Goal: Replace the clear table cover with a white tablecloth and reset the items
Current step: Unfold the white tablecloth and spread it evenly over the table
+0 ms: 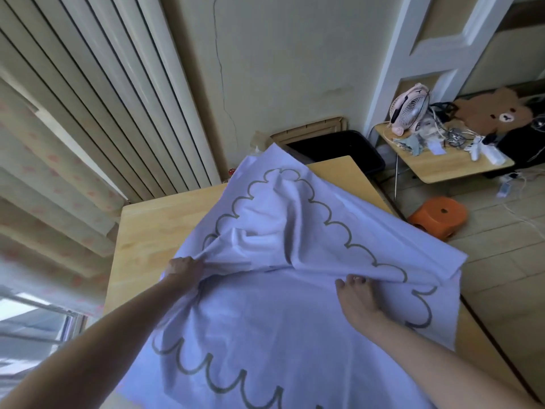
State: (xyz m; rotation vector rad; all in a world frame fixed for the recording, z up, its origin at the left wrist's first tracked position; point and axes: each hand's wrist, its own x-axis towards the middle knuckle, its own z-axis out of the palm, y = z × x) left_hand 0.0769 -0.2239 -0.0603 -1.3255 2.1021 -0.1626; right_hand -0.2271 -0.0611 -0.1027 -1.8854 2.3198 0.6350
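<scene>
Bunching the white tablecloth (283,320) in the left hand (182,268) grip — right hand (358,299) flat, fingers spread — over the wooden table (153,225).

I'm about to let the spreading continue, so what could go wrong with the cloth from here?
1. The white tablecloth lies skewed and bunched, with bare wood of the table showing on the left; smoothing it as it lies may leave it crooked.
2. The left hand pinches a gathered fold while the right hand presses flat; a hard pull could drag the whole cloth.
3. The right edge overhangs above the orange stool and might slide off.
</scene>
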